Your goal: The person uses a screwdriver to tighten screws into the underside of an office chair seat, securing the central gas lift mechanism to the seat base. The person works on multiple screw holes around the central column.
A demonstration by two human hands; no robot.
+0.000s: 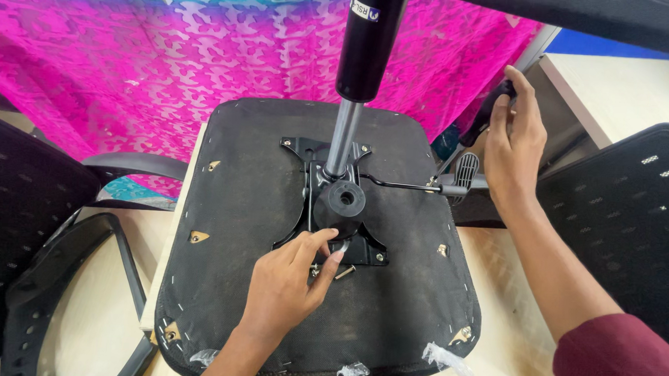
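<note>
Pink patterned cloth [129, 59] hung behind an upturned black fabric-covered chair seat [413, 289] on the table. Left hand [289, 284] pinched a small bolt [337, 248] at its black metal plate [365, 251]; right hand [513, 147] gripped a black-handled tool [488, 112].

Bright, even light, sharp focus, soft shadows, slight wide-angle stretch at edges.

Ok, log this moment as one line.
left hand: pinching bolt at bracket | right hand: gripping tool handle | seat: underside up
</note>
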